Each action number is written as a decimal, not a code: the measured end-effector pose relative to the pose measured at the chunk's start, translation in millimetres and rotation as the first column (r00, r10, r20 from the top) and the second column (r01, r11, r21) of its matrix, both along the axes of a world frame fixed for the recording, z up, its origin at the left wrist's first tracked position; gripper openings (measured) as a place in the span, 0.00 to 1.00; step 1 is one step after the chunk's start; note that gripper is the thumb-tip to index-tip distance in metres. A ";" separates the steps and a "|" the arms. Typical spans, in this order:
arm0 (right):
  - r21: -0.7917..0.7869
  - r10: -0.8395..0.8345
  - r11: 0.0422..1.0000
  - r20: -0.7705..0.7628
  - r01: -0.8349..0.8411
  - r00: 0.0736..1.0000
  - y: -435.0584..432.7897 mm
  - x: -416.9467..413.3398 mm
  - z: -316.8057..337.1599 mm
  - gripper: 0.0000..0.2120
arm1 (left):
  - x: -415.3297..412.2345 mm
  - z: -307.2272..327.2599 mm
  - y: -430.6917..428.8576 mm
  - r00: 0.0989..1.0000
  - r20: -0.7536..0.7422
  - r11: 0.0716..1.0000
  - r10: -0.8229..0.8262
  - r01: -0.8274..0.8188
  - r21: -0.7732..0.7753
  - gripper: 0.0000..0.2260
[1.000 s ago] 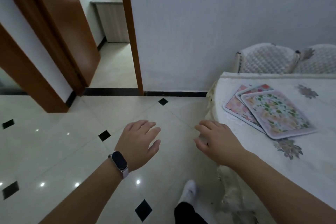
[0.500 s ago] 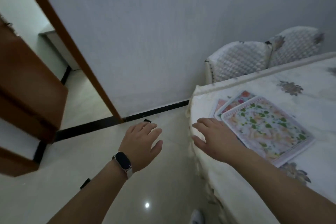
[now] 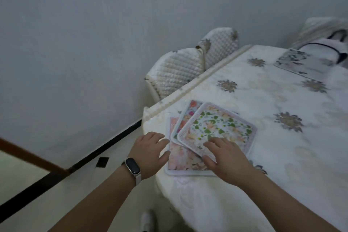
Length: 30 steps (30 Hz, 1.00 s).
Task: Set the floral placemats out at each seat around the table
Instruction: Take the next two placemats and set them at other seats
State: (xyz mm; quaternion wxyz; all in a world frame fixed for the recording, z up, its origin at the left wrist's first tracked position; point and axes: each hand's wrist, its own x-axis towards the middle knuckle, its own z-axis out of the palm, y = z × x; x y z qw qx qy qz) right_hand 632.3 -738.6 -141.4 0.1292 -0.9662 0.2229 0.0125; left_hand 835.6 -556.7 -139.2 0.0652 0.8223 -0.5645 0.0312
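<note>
Placemats (image 3: 216, 126) lie fanned on the table (image 3: 263, 100), left hand (image 3: 150, 153) and right hand (image 3: 226, 158) loose-fingered over them, quilted chairs (image 3: 178, 75) behind.

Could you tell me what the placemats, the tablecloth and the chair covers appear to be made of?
Placemats: probably stiff plastic or coated board, with a smooth printed face and a raised rounded rim.
Tablecloth: cream fabric, seemingly embroidered with flower motifs, draping over the edge.
Chair covers: padded fabric, diamond quilting.
</note>
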 end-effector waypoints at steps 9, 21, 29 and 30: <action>0.009 -0.317 0.948 -0.050 0.318 0.947 -23.8 15.2 -16.9 0.26 | 69.0 -48.6 -86.6 0.958 -0.154 0.958 -0.242 0.261 0.120 0.17; 0.236 -0.762 0.478 -0.368 0.846 0.533 -11.4 36.8 -60.3 0.17 | 132.4 -109.2 -160.8 0.822 -0.516 0.837 -0.239 0.444 0.319 0.18; 0.328 -0.902 0.146 -0.344 0.933 0.262 -5.2 19.5 -87.6 0.19 | 128.6 -124.3 -183.0 0.738 -0.674 0.875 -0.037 0.350 0.335 0.21; 0.341 -0.906 0.128 -0.341 0.931 0.250 -8.4 17.6 -91.5 0.21 | 128.5 -129.2 -186.0 0.726 -0.688 0.880 -0.001 0.327 0.344 0.22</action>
